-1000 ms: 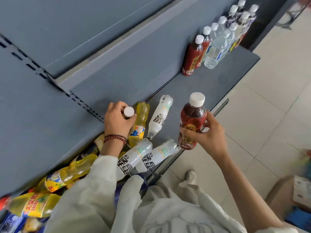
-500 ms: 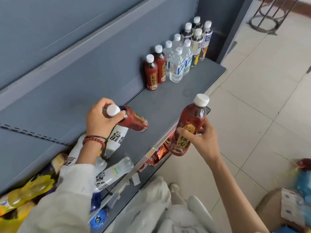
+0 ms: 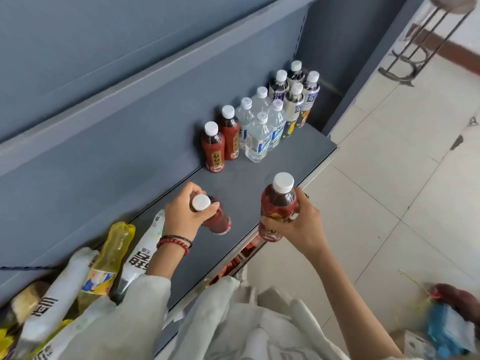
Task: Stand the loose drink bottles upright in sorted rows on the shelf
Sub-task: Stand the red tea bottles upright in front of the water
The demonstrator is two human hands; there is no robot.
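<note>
My left hand grips the neck of a red tea bottle with a white cap, held nearly upright over the grey shelf. My right hand grips a second red tea bottle by its body, above the shelf's front edge. Farther along the shelf two red tea bottles stand upright in a row against the back panel. Beside them stand several clear water bottles and several dark bottles with pale labels.
Loose bottles lie at the lower left: a yellow one and white-labelled ones among others. A bare stretch of shelf lies between my hands and the standing rows. Tiled floor is at the right, a metal stool beyond, and coloured packaging at the lower right.
My left hand lifted a red tea bottle from the loose pile and turned it from lying to nearly upright. Both hands carried their bottles rightward along the shelf toward the standing rows.
</note>
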